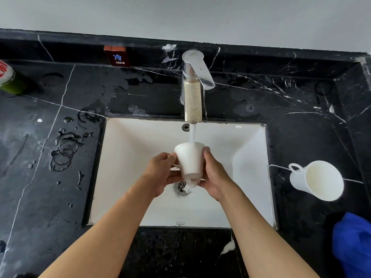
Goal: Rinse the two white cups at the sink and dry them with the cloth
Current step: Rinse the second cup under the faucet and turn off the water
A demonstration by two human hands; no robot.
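Note:
Over the white sink (128, 161) I hold a white cup (189, 159) upright under the running tap (193, 85). Water streams into its mouth. My left hand (160, 173) grips the cup's left side by the handle, and my right hand (214, 173) clasps its right side and base. A second white cup (317, 180) stands on the black counter to the right of the sink, with its handle at the far left. The blue cloth (353, 243) lies crumpled at the counter's near right edge.
The black marble counter (50, 117) is wet, with puddles left of the sink. A green bottle (10, 79) stands at the far left. A red COLD sign (117, 56) sits on the back ledge. The drain (181, 187) lies below the cup.

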